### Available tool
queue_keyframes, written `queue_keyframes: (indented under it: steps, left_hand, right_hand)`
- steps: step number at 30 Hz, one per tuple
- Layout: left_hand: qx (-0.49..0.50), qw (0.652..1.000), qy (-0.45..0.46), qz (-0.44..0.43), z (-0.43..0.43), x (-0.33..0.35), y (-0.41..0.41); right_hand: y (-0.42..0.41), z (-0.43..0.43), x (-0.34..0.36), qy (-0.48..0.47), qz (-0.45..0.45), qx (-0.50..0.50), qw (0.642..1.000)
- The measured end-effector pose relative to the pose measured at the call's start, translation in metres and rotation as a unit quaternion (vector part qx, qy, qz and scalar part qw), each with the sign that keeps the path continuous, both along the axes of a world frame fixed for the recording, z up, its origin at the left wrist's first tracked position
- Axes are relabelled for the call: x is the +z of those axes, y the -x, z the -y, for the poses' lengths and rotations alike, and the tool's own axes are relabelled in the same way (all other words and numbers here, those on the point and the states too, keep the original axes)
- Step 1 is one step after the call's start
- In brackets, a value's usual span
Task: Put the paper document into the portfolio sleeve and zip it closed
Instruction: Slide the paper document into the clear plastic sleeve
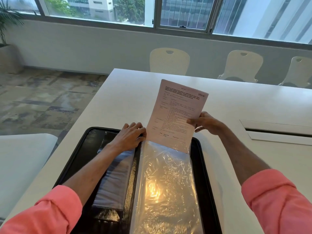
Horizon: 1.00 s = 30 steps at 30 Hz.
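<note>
I look down at a white tabletop [118, 98] where a black zip portfolio [199, 166] lies open at the near edge. My right hand [205, 123] pinches the right side of a printed paper document [175, 114], thumb on its face. The sheet stands tilted upward, its lower edge tucked into the top opening of a clear plastic sleeve [165, 183] on the portfolio's right half. My left hand [130, 135] rests flat, fingers spread, on the portfolio's left half, touching the sleeve's upper left corner. Both sleeves are pink, rolled.
</note>
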<state>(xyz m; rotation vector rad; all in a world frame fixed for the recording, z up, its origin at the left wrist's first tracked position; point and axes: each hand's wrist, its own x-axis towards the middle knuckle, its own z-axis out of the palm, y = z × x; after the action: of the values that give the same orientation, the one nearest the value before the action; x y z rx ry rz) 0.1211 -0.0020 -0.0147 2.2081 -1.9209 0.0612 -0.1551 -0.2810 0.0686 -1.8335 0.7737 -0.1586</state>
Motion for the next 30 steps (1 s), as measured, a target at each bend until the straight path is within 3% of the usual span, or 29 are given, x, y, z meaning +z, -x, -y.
queue_keyframes:
  steps: [14,21,30]
  left_hand:
    - [-0.016,0.999,0.034,-0.031,-0.003,-0.005,-0.006]
    - [-0.026,0.998,0.007,-0.064,0.003,-0.004,-0.011]
    - [-0.09,0.995,0.017,0.037,0.007,-0.001,-0.012]
  right_hand:
    - [-0.01,0.013,0.001,0.016,-0.03,0.015,0.999]
    - [-0.015,0.021,0.006,0.029,-0.024,0.024,0.999]
    - [-0.017,0.025,0.006,0.019,-0.013,0.03,0.999]
